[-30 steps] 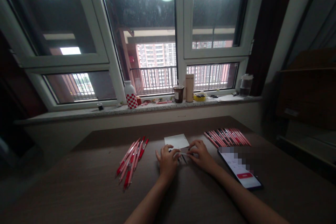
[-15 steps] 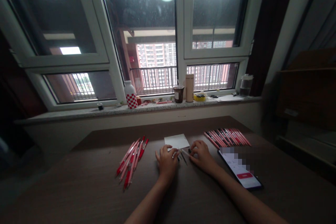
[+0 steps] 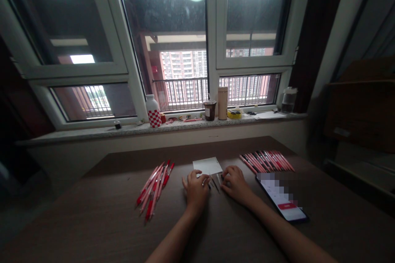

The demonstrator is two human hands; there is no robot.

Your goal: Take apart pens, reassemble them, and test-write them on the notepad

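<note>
My left hand (image 3: pixel 197 191) is over the middle of the table, fingers bent and thumb side turned inward. A small dark tip shows by its fingertips, but I cannot make out what they pinch. Facing it, my right hand (image 3: pixel 236 184) has its fingers curled together around a slim clear tube (image 3: pixel 219 179), which looks like a pen barrel, with a small dark piece by the fingers. A thin dark rod (image 3: pixel 215 186), like a pen refill, lies on the table between the hands. Just beyond them is a white sheet of paper (image 3: pixel 206 165).
Several pink and red pens (image 3: pixel 156 189) lie in a loose pile at the left. A tidy row of pink and black pens (image 3: pixel 268 161) is at the right, with a phone (image 3: pixel 282 199) below it. Bottles and a cup (image 3: pixel 210 110) stand on the windowsill (image 3: pixel 129 131).
The clear tube has swung from a slant to a steeper angle, its near end drawn toward my right hand. My right hand has shifted slightly; my left hand has hardly moved.
</note>
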